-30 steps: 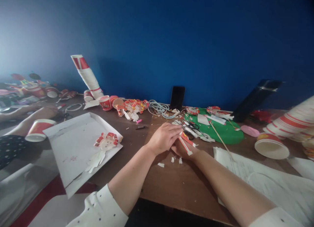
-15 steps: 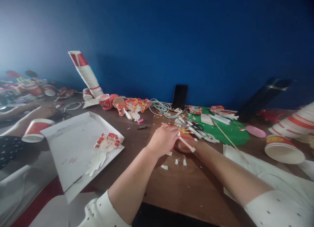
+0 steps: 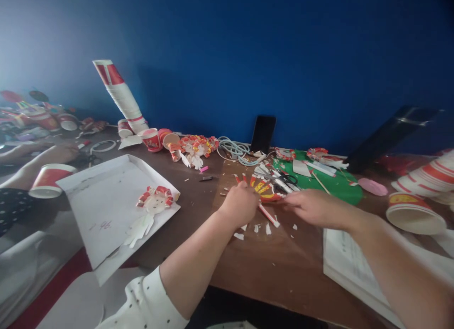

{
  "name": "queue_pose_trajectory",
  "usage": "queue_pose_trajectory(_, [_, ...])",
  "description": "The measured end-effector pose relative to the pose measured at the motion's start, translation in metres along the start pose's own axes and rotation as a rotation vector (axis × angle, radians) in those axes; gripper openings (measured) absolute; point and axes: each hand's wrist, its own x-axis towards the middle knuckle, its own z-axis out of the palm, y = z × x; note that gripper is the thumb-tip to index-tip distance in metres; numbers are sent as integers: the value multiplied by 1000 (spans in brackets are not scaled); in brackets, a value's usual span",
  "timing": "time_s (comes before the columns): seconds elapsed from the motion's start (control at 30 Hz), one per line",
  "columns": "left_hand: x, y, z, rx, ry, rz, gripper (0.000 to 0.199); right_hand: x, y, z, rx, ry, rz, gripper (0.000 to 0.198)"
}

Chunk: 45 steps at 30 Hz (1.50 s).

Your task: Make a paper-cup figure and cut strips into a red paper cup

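Observation:
My left hand [image 3: 242, 205] is closed on a red and yellow paper cup [image 3: 261, 188], cut into strips that fan outward over the brown table. A red-and-white strip sticks out below its fingers. On the cup's right side, my right hand [image 3: 314, 208] has its fingers together at the tip of another strip, seemingly pinching it. Scissors [image 3: 288, 178] lie just behind the cup, with white paper pieces beside them. Small white scraps [image 3: 268, 228] are scattered in front of both hands.
A phone [image 3: 263, 133] leans on the blue wall beside a coiled cable [image 3: 234, 149]. Left stands a white tray [image 3: 95, 206] with a paper craft [image 3: 155, 201]. A tall cup stack [image 3: 122, 99] tilts behind it. Green card [image 3: 340, 189] lies right. Another person's arm [image 3: 42, 161] rests far left.
My right hand has come out from under the left one and moved right, to the cup's right edge. The cup's fanned strips now show more. The view has shifted slightly.

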Motion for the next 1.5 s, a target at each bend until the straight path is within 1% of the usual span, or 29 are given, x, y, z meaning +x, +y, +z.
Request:
queue_pose_trajectory(0.03, [0, 1, 1, -4, -2, -5, 19, -5, 2, -8, 23, -26, 11, 20])
queue_pose_trajectory(0.07, [0, 2, 2, -7, 0, -7, 19, -8, 1, -15, 34, 2, 60, 22])
queue_pose_trajectory(0.13, [0, 3, 3, 4, 2, -1, 22, -11, -5, -22, 79, 132, 183, 26])
queue_pose_trajectory(0.17, [0, 4, 3, 20, -2, -5, 24, -11, -11, -22, 89, 195, 212, 27])
queue_pose_trajectory(0.23, [0, 4, 1, 53, -17, -22, 25, -7, -23, -13, 66, 202, 213, 25])
queue_pose_trajectory(0.3, [-1, 4, -2, 58, -32, -56, 25, -2, -33, 3, 53, 183, 228, 25])
queue_pose_trajectory(0.33, [-1, 4, -2, 45, -41, -79, 26, 1, -36, 12, 51, 195, 232, 25])
queue_pose_trajectory(0.43, [-1, 5, -2, -41, -43, -151, 33, 8, -43, 40, 97, 169, 149, 23])
queue_pose_trajectory(0.5, [0, 4, 0, -125, -34, -177, 37, 12, -45, 56, 83, 192, 118, 24])
queue_pose_trajectory(0.57, [2, 0, 0, -210, -12, -187, 41, 14, -47, 68, 77, 211, 57, 26])
queue_pose_trajectory(0.63, [3, -5, -3, -274, 64, -218, 41, 15, -48, 75, 71, 231, 24, 26])
queue_pose_trajectory(0.67, [2, -8, -6, -287, 130, -250, 39, 16, -49, 76, 64, 243, 20, 25])
queue_pose_trajectory(0.73, [-5, -11, -14, -245, 282, -335, 34, 16, -50, 77, 42, 260, 31, 22])
queue_pose_trajectory(0.77, [-11, -11, -17, -212, 327, -375, 31, 16, -50, 76, 33, 263, 35, 20])
queue_pose_trajectory(0.83, [-27, -9, -20, -150, 306, -419, 24, 16, -49, 73, 33, 251, 38, 19])
queue_pose_trajectory(0.87, [-36, -7, -20, -127, 265, -439, 21, 16, -49, 72, 43, 240, 35, 19])
queue_pose_trajectory(0.93, [-53, -3, -14, -105, 203, -480, 20, 16, -48, 70, 75, 233, 26, 21])
queue_pose_trajectory(1.0, [-64, 0, -5, -141, 179, -532, 20, 17, -47, 70, 107, 243, 30, 24])
queue_pose_trajectory(1.03, [-67, 0, 0, -174, 190, -544, 21, 17, -47, 70, 121, 254, 35, 27])
queue_pose_trajectory(1.13, [-70, -1, 11, -319, 225, -508, 23, 17, -47, 72, 151, 265, 44, 35])
queue_pose_trajectory(1.23, [-69, -5, 17, -515, 238, -509, 24, 16, -44, 73, 170, 276, 21, 40])
queue_pose_trajectory(1.3, [-69, -8, 19, -682, 244, -543, 25, 15, -43, 73, 180, 260, 5, 46])
queue_pose_trajectory(1.4, [-67, -10, 17, -913, 264, -613, 23, 15, -42, 71, 158, 197, 2, 53])
queue_pose_trajectory(1.5, [-64, -10, 9, -1093, 254, -701, 18, 16, -44, 70, 73, 182, 19, 47])
